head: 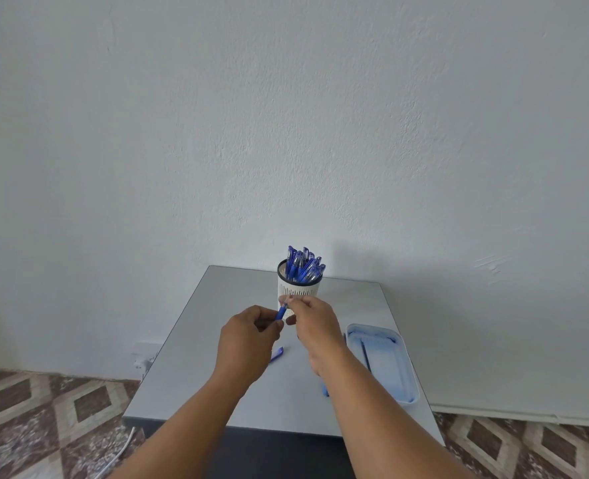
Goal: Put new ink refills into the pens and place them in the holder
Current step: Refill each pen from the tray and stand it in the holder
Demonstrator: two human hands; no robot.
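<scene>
A white pen holder with a dark rim stands at the back of the grey table, filled with several blue pens. In front of it my left hand grips a blue pen barrel that points up and to the right. My right hand pinches the upper tip of that pen with thumb and forefinger. A blue pen cap lies on the table between my wrists. Whether a refill sits inside the barrel is hidden by my fingers.
A pale blue open tray lies at the right of the table, with a thin blue refill inside it. Another blue piece lies by its left side, partly under my right forearm. A white wall is behind; patterned floor tiles lie below.
</scene>
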